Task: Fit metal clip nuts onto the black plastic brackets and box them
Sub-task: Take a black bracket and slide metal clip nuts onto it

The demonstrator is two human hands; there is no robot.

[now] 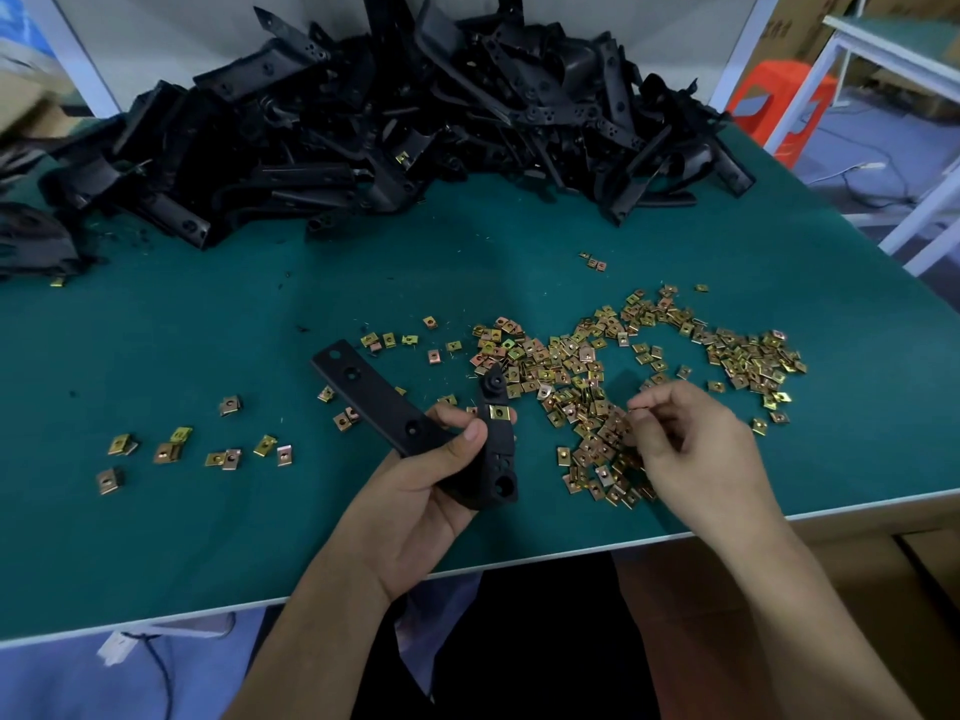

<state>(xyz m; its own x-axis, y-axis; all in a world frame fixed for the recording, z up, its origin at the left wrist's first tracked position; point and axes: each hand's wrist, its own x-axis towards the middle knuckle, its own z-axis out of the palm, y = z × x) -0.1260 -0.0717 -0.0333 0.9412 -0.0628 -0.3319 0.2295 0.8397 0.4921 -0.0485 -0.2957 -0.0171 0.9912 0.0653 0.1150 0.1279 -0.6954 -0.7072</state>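
My left hand (441, 475) grips the black angled plastic bracket (384, 402); right hand (696, 449) curled, hold unclear. I'd pinch one gold metal clip nut (605, 433) under my fingertips (641, 405) squarely.

Black brackets (395, 111), brass-gold clip nuts (597, 376) (some coppery?), teal tbl (182, 330).

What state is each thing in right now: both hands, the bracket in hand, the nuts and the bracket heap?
Left hand: grips the bracket.
Bracket: in the left hand, one clip nut fitted.
Right hand: fingers curled over the loose nuts; whether it pinches one, cannot tell.
Loose nuts: scattered on the table, unfitted.
Bracket heap: piled at the table's back.
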